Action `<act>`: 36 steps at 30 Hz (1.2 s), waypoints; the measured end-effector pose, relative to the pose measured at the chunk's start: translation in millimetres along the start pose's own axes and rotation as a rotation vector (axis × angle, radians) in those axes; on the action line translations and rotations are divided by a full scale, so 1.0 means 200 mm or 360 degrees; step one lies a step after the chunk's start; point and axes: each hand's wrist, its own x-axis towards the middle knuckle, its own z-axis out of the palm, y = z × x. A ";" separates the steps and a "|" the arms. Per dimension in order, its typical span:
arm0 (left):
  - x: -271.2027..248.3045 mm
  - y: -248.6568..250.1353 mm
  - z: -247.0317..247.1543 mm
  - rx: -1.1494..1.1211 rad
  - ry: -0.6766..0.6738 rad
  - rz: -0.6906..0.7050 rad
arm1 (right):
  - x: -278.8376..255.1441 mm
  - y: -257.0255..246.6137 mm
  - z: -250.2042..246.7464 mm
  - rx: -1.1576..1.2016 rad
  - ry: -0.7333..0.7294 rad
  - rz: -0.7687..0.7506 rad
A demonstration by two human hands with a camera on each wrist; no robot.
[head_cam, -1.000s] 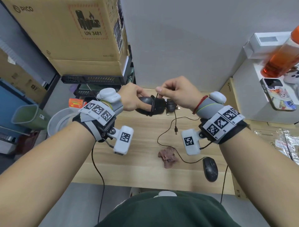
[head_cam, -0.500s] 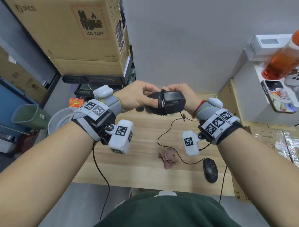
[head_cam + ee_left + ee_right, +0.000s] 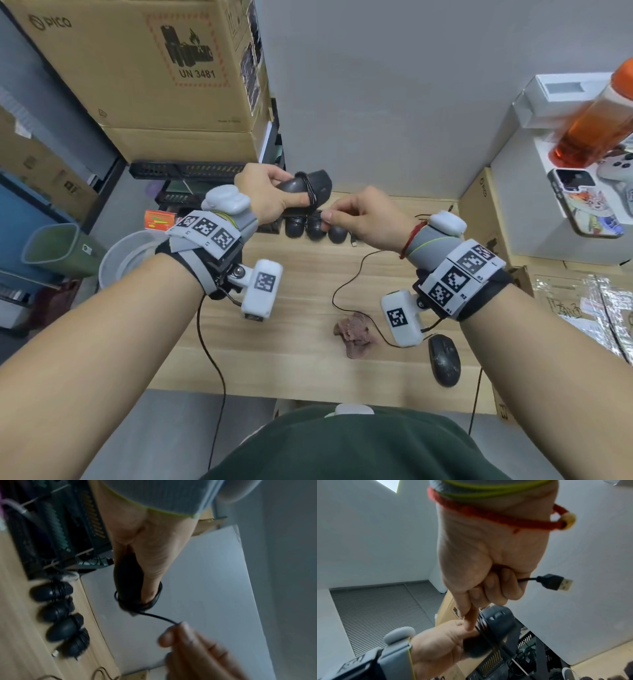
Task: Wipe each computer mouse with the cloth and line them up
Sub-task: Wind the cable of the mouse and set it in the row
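My left hand [image 3: 267, 198] grips a black wired mouse [image 3: 308, 188] in the air above the desk's far edge, its cable [image 3: 154, 600] wound round the body and my thumb. My right hand [image 3: 359, 219] pinches the free end of that cable [image 3: 159, 617], and the USB plug [image 3: 554, 582] sticks out past my curled fingers. Several black mice [image 3: 317, 228] with wound cables lie in a row at the back of the wooden desk [image 3: 301, 274]. A pinkish cloth [image 3: 354, 334] lies crumpled near the front. Another black mouse [image 3: 444, 359] rests at the front right, its cable loose.
Stacked cardboard boxes [image 3: 154, 75] and a black rack [image 3: 191, 171] stand at the back left. A white bucket [image 3: 126, 257] and a green bin [image 3: 54, 250] sit left of the desk. A white shelf [image 3: 561, 192] on the right carries an orange bottle [image 3: 596, 116] and a phone [image 3: 582, 205].
The held mouse has shifted left and turned in my left hand. My right hand has let go of its body, dropped lower and now pulls the cable end out to the right.
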 end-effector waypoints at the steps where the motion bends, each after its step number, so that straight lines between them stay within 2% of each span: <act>1: -0.01 0.00 0.00 0.0133 -0.0071 0.0036 | 0.00 -0.01 -0.01 -0.0032 0.0013 -0.0026; 6: -0.06 0.04 0.03 0.0419 -0.0562 0.0231 | 0.05 0.00 -0.09 -0.0035 0.0104 0.0003; 11: -0.11 0.06 0.04 -0.0042 -0.0918 0.0290 | 0.07 0.06 -0.13 0.0197 0.0279 0.0009; 14: -0.13 0.08 0.03 -0.0253 -0.1016 0.0255 | 0.07 0.08 -0.10 0.0388 0.0297 0.0060; 18: -0.12 0.10 0.03 -0.0562 -0.0835 0.0132 | 0.07 0.15 -0.03 0.0676 0.0349 0.0268; 21: -0.09 0.09 0.06 -0.0812 -0.0594 0.0039 | 0.06 0.21 0.05 0.0673 0.0394 0.0249; 26: -0.04 0.02 0.17 -0.0886 -0.0202 -0.0100 | 0.07 0.21 0.13 0.0824 0.0333 0.0328; 29: -0.01 -0.01 0.24 -0.0783 0.0019 -0.0140 | 0.10 0.22 0.17 0.1103 0.0231 0.0380; 33: -0.01 -0.07 0.35 -0.0333 0.0159 -0.0093 | 0.09 0.20 0.19 0.1502 0.0257 0.0526; 36: -0.02 -0.09 0.42 -0.0241 0.0070 0.0059 | 0.11 0.26 0.21 0.1532 0.0440 0.0592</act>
